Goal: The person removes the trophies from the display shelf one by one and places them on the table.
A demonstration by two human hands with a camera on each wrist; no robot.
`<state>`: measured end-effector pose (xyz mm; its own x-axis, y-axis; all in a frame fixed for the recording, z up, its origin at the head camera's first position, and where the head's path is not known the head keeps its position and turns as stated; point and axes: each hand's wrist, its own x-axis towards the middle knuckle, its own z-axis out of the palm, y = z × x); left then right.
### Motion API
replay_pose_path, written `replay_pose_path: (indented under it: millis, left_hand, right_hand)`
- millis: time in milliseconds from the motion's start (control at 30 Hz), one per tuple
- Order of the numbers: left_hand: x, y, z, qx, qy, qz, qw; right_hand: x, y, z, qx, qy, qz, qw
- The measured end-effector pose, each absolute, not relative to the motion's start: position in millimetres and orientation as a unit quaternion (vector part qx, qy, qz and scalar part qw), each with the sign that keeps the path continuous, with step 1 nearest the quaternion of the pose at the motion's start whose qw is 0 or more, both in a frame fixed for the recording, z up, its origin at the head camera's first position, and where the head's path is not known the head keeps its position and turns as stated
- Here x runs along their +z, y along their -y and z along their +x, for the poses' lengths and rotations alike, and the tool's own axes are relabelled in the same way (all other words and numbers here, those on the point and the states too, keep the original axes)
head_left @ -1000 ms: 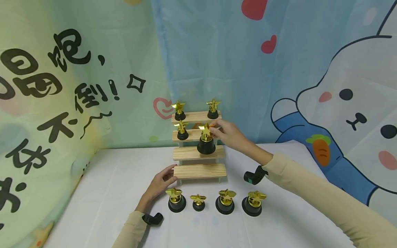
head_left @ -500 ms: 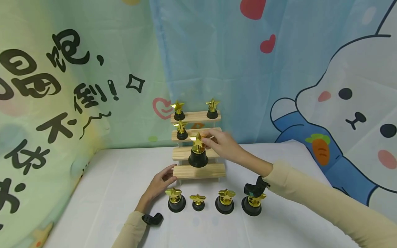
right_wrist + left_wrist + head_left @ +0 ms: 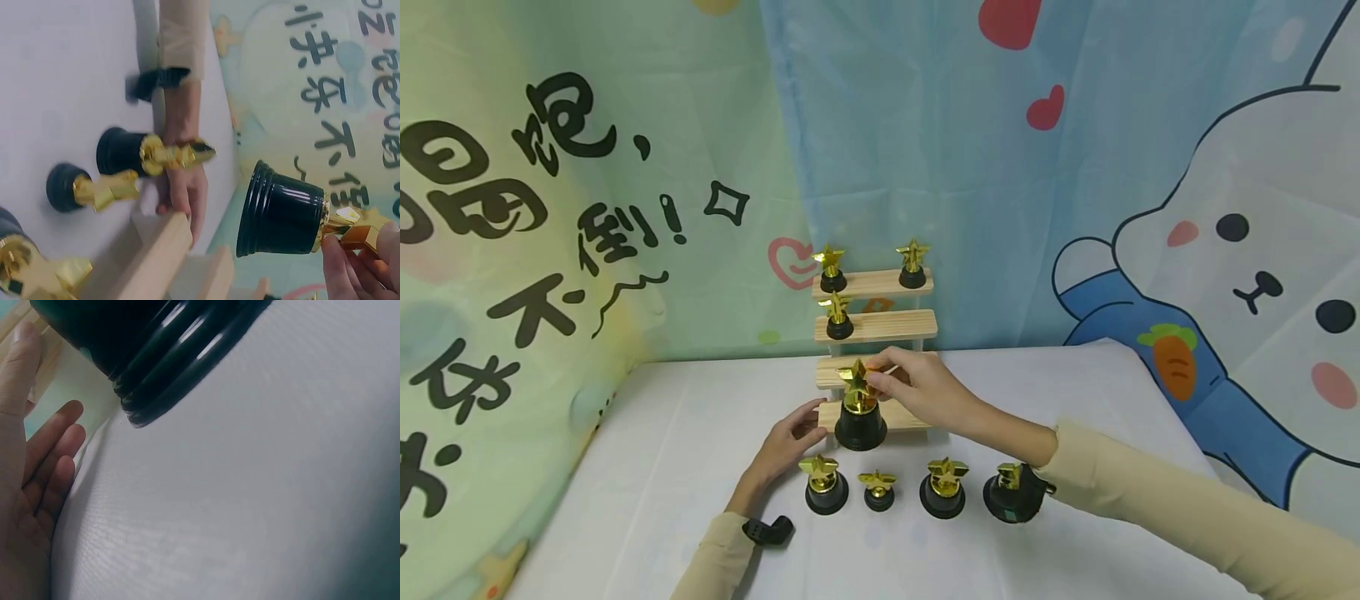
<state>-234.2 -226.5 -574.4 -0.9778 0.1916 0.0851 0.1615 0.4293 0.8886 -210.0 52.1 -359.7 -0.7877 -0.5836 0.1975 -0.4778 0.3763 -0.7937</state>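
Note:
In the head view, my right hand [image 3: 925,387] pinches a gold star trophy [image 3: 859,417] by its star top. The trophy is upright, its black base overlapping the lowest step's front. In the right wrist view, fingertips [image 3: 337,262] hold it just above the black base [image 3: 281,212]. My left hand [image 3: 788,440] grips the left end of the stepped wooden display stand [image 3: 910,415] at its lowest step. The left wrist view has the thumb [image 3: 22,356] against the wood and three fingers loosely extended; the trophy's base [image 3: 187,337] hangs close by.
Two small star trophies stand on the top step [image 3: 872,283], and one trophy [image 3: 838,321] stands at the left of the second step. Several more trophies [image 3: 943,496] line the white tablecloth [image 3: 1075,542] in front. My right wrist camera overlaps the rightmost trophy [image 3: 1003,500].
My right hand has brought the trophy down and left, from the upper steps to the front of the lowest step. The left hand has stayed at the stand's end.

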Motion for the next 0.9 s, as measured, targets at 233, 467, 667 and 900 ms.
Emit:
replay_pose_path:
  millis: [233, 467, 667, 900]
  left_hand:
    - [-574, 226, -233, 0.524, -0.846, 0.1, 0.016]
    - [-572, 226, -231, 0.526, -0.846, 0.085, 0.022]
    - [-570, 226, -229, 0.541, -0.836, 0.089, 0.026]
    - [-574, 231, -230, 0.547, -0.826, 0.134, 0.026]
  right_hand:
    - [-361, -44, -191, -0.467, -0.815, -0.334, 0.079]
    - [-364, -37, -175, -0.488, -0.786, -0.361, 0.115]
    - [-369, -28, -163, -0.503, -0.766, -0.375, 0.139]
    - [-373, -17, -156, -0.494, -0.763, -0.393, 0.141]
